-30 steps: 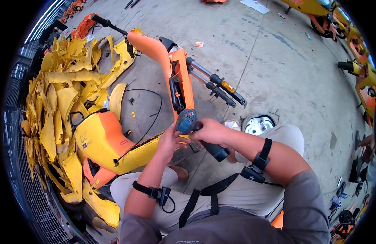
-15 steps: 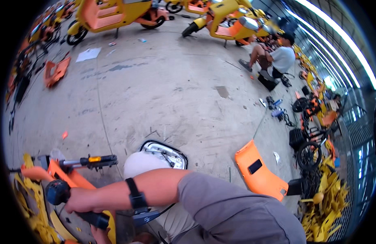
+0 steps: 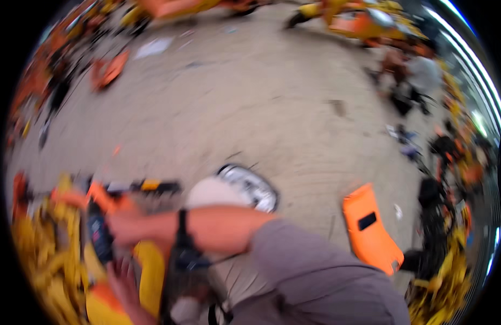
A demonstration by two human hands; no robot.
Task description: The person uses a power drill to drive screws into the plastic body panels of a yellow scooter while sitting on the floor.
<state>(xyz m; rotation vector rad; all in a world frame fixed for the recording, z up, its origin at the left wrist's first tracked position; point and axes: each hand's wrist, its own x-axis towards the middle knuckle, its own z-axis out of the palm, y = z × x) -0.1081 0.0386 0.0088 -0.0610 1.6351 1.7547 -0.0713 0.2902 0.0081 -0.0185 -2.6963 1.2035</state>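
Observation:
My right hand (image 3: 124, 226), its arm crossing from the right under a grey sleeve with a dark strap, is closed round a dark cordless power driver (image 3: 101, 235). The tool is held over yellow and orange scooter body parts. Just below its lower end is my left hand (image 3: 123, 279), fingers stretched upward and apart, blurred; whether they touch the tool I cannot tell. Beside the hands curves a yellow scooter panel (image 3: 153, 276). A bar with a black and yellow end (image 3: 153, 186) lies beyond my right hand. Motion blurs the whole picture.
A white-and-black oval housing (image 3: 250, 187) lies on the floor past my arm. Right of it is an orange panel (image 3: 372, 238) with a dark rectangle. Yellow parts (image 3: 443, 290) are heaped at lower right. A seated person (image 3: 418, 73) and scooters (image 3: 364, 21) are farther off.
The view has swung, so the floor things appear farther right. My right hand has turned the driver more lengthwise. My left hand has risen into fuller view near the tool's lower end.

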